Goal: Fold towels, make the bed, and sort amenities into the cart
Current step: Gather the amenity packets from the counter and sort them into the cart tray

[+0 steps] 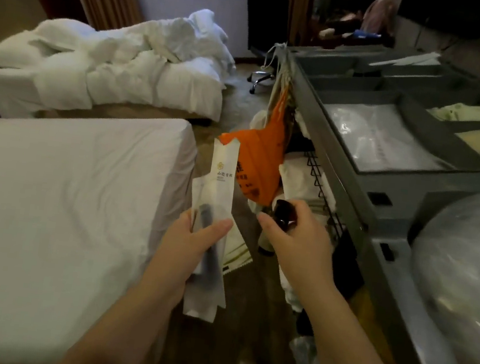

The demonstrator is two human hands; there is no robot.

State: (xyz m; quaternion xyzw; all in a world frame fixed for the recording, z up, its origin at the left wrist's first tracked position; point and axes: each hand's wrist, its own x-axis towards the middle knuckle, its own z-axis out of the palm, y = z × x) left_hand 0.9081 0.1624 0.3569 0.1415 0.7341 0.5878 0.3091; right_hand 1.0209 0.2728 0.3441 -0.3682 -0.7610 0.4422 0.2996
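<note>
**Floppy packets, slick bottle**

Left of the cart (413, 198), the left hand (192, 236) pinches thin paper packets (222, 179): light and floppy, best held mid-length. The right hand (296, 235) grips a small dark bottle (283, 212), probably hard and slippery; hold its body.

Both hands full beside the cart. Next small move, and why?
Probably lift the right hand up and rightward over the cart tray and drop the small dark bottle it grips into a compartment. The left hand holds white paper sachets, and the tray's divided sections sit close by.
</note>
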